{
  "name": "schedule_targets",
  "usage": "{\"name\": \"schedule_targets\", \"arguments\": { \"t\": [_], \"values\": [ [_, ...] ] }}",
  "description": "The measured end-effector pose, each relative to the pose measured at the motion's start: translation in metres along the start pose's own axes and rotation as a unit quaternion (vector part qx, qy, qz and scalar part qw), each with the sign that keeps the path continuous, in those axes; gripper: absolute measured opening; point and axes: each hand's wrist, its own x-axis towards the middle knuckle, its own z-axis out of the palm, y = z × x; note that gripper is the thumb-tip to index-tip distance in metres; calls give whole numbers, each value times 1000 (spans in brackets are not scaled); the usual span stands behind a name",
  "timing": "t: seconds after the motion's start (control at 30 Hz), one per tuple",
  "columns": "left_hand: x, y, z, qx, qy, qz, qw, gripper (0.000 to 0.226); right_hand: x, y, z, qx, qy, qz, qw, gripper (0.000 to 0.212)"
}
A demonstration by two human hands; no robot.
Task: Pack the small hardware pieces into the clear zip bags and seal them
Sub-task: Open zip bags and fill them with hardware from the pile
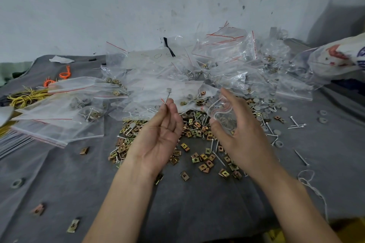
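Note:
My left hand [161, 134] is palm up above the pile and pinches a silver screw [167, 96] upright at its fingertips. To its right, my right hand [240, 134] grips a small clear zip bag [222, 113] with its mouth held open; some pieces show inside it. Below both hands lies a heap of brass-coloured clip nuts [197, 124] mixed with screws. Grey round washers [262, 104] and more screws are scattered to the right. A big pile of filled clear zip bags [197, 69] with red seal lines sits behind.
A grey cloth [187, 203] covers the work surface. Flat bags [57, 124] are stacked at left, next to yellow [21, 97] and orange rubber bands [65, 74]. A printed sack [339, 57] lies at far right. The wall [138, 6] stands close behind.

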Motion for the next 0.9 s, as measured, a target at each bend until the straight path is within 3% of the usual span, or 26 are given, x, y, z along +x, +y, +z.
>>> {"name": "schedule_targets", "arguments": {
  "t": [0.17,0.37,0.63,0.9],
  "values": [
    [2,1,-3,-11,1,1,1000,13,0,0,0,2,-3,3,1000,63],
    [2,0,-4,85,-25,15,996,16,0,-1,-1,3,-3,6,1000,63],
    [-5,5,2,184,-178,38,966,9,-1,-1,-1,13,-3,10,1000,62],
    [-7,5,5,177,-274,13,945,16,-1,-2,-2,13,-7,11,1000,62]
  ]
}}
